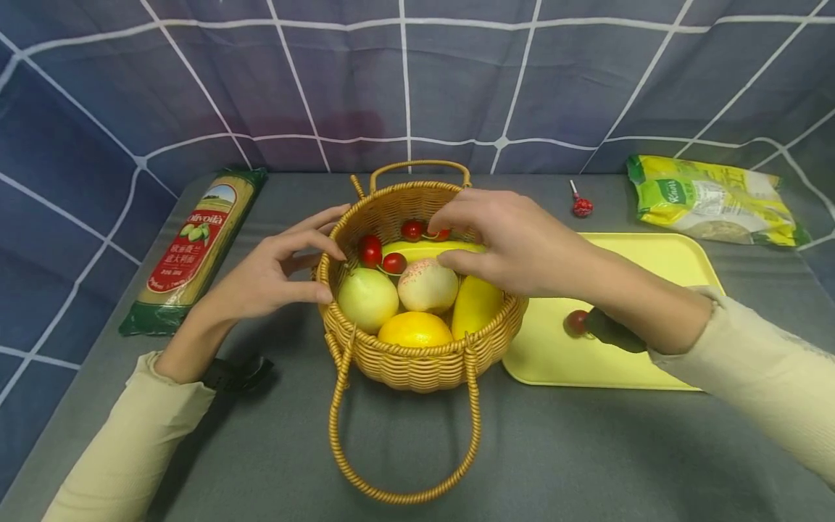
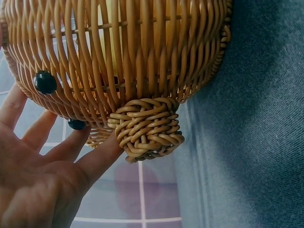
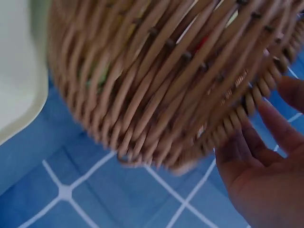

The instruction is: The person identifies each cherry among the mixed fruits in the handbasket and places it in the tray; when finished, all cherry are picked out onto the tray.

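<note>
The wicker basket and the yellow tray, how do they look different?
The wicker basket is round and deep, while the yellow tray is shallow and rectangular with rounded corners. The basket is woven and tan; the tray is smooth and pale. The basket holds several fruits, whereas the tray shows one cherry. Both hold fruit.

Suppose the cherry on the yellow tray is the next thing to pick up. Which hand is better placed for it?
Probably the right hand: its arm passes over the tray, near the cherry. The left hand is at the side of the basket away from the tray.
</note>
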Action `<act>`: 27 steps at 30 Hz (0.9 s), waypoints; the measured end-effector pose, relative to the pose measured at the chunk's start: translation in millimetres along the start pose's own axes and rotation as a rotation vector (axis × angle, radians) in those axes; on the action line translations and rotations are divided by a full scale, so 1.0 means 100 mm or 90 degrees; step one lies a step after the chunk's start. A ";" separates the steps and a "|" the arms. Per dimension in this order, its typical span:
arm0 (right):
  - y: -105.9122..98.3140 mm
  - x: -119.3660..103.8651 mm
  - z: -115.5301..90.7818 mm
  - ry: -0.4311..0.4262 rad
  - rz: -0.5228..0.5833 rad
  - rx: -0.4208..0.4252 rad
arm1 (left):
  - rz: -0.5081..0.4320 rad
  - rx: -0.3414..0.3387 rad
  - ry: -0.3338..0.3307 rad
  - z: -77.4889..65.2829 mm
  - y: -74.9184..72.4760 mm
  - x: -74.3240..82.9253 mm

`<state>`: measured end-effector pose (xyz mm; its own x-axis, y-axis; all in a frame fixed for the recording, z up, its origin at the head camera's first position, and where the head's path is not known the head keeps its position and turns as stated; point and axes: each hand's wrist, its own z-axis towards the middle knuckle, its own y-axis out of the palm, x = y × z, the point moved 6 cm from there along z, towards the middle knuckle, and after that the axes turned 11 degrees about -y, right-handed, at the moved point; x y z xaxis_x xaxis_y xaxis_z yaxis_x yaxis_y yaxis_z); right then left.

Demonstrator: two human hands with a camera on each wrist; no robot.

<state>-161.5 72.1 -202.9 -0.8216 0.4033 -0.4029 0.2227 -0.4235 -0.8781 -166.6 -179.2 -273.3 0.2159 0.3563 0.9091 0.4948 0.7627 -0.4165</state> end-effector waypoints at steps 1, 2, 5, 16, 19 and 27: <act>0.05 0.00 0.06 -0.003 0.006 -0.019 | 0.000 -0.001 0.000 0.00 0.00 0.00; 0.10 0.01 0.12 -0.001 0.010 -0.039 | 0.000 -0.001 0.001 0.01 0.00 0.00; 0.25 0.05 0.25 0.002 0.023 -0.091 | -0.001 -0.004 0.002 0.02 0.00 0.01; 0.66 0.19 0.46 0.022 0.079 -0.209 | -0.013 -0.001 0.008 0.01 0.00 0.01; 0.72 0.19 0.46 -0.002 0.097 -0.219 | -0.015 -0.002 0.007 0.00 0.01 0.01; 0.82 0.20 0.45 -0.005 0.171 -0.272 | -0.012 0.000 0.000 0.00 0.01 0.01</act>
<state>-183.2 8.7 -271.5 -0.7089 0.3189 -0.6292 0.6211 -0.1406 -0.7710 -166.1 -178.4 -272.4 0.2067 0.3424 0.9165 0.4992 0.7688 -0.3998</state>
